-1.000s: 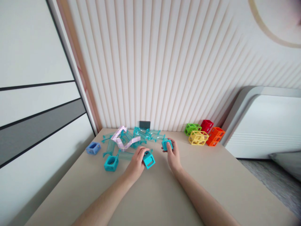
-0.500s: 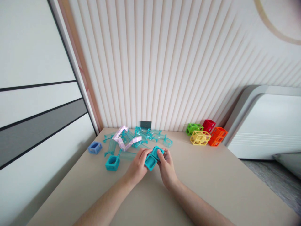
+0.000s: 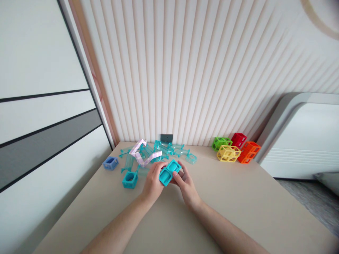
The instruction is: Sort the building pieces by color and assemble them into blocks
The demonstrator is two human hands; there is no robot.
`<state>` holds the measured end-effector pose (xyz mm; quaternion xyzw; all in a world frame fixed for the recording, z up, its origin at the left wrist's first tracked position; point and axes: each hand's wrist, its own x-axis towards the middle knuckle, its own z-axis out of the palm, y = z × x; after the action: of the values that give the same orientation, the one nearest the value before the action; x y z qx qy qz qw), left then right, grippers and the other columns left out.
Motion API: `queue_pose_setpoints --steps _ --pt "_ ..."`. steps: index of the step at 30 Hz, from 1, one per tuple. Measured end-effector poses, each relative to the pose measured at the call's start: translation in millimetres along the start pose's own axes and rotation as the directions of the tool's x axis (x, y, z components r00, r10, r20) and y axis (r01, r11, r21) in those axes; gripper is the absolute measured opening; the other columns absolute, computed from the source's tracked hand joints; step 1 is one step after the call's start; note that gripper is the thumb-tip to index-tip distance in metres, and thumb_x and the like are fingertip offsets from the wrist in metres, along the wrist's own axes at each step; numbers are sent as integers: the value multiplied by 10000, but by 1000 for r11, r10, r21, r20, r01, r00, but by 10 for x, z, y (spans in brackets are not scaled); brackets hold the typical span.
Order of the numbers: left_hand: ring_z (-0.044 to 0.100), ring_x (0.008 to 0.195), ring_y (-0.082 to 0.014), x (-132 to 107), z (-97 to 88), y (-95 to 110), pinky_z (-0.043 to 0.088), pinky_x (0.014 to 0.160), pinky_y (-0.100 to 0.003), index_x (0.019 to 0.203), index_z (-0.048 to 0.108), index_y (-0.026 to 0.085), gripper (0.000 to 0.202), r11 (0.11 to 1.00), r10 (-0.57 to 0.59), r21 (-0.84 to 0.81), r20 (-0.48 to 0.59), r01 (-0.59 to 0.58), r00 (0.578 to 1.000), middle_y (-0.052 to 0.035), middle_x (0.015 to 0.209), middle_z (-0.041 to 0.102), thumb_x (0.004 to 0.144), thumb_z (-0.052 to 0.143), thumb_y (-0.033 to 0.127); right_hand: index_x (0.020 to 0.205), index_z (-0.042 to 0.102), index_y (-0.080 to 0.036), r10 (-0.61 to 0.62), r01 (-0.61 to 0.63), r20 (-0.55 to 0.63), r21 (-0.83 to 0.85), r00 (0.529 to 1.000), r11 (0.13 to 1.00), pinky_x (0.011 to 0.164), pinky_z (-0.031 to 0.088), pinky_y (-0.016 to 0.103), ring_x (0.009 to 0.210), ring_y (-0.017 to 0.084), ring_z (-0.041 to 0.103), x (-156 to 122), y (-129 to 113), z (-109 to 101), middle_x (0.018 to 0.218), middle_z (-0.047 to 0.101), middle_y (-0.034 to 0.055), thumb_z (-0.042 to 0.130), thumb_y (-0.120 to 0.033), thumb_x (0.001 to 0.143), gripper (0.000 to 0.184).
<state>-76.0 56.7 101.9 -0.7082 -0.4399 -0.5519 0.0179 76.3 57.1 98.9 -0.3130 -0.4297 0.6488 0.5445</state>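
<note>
Two teal toy blocks, a lower-left block [image 3: 165, 176] and an upper-right block [image 3: 174, 165], sit side by side between my hands, their hollow faces toward me. My left hand [image 3: 154, 180] is closed around the left side of the lower-left one. My right hand [image 3: 185, 184] grips the upper-right one, its thumb on the front near the join and its fingers behind. Whether the two blocks are locked together I cannot tell. To the left of my left hand, a teal block with a round hole [image 3: 130, 180] rests on the table.
Behind my hands lie several clear teal track pieces [image 3: 129, 163] and a pink zigzag piece [image 3: 144, 157]. A blue block [image 3: 110, 163] sits at the left edge. Green [image 3: 221, 143], yellow [image 3: 229, 153], red [image 3: 238, 140] and orange [image 3: 249, 152] frame blocks stand back right on the table [image 3: 227, 197].
The blocks in my hands have tilted and risen a little, and now meet more evenly along their edges. My right thumb has slid down toward the join. The view has shifted slightly.
</note>
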Motion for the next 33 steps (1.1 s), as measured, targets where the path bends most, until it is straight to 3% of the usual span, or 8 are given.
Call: queue_pose_setpoints --steps 5,9,20,23,28,31,33 --pt "681 843 -195 28 -42 -15 555 739 -301 1053 608 200 204 994 -109 -34 -18 108 994 -47 933 696 854 632 161 1263 568 -233 -32 39 86 -85 996 996 795 568 357 988 241 696 15 -14 -26 1151 706 86 744 -522 825 553" --pt "667 761 -187 45 -82 -42 533 678 -283 949 623 198 128 992 -125 -8 -10 125 992 -27 848 687 827 657 179 1240 590 -248 -69 80 101 -109 992 991 761 566 337 921 221 703 32 -10 -38 1083 728 68 763 -511 812 532" --pt "659 827 -217 63 -172 -73 532 743 -338 972 630 208 93 991 102 90 -4 -101 995 -48 839 689 880 637 195 1141 605 -256 -83 111 151 -190 985 976 762 558 368 786 215 699 7 -93 -18 841 729 18 769 -544 791 482" --pt "667 866 -223 54 -159 -66 538 772 -347 994 630 210 121 996 53 71 23 -54 998 -60 884 698 874 641 204 1136 604 -254 -97 122 138 -185 986 975 772 560 364 818 212 695 1 -81 -18 911 732 32 770 -527 798 465" --pt "686 815 -212 46 -109 -59 545 711 -320 1043 630 193 220 993 -121 7 21 121 992 -58 907 710 829 664 227 1176 580 -270 -167 176 70 -142 983 974 793 563 349 903 210 689 2 -64 -5 1049 722 46 803 -481 779 502" --pt "674 733 -199 54 -103 -67 526 652 -300 884 660 203 50 993 -119 21 84 118 989 -34 789 699 845 648 233 1145 583 -268 -168 181 86 -170 982 969 788 567 366 869 215 695 5 -81 -6 962 732 36 765 -533 800 472" --pt "659 704 -193 62 -108 -72 510 630 -294 817 658 207 68 996 -79 51 87 75 993 -27 736 679 868 628 240 1127 581 -262 -158 174 96 -200 983 964 769 573 376 832 220 703 7 -92 -12 911 736 34 731 -575 815 467"
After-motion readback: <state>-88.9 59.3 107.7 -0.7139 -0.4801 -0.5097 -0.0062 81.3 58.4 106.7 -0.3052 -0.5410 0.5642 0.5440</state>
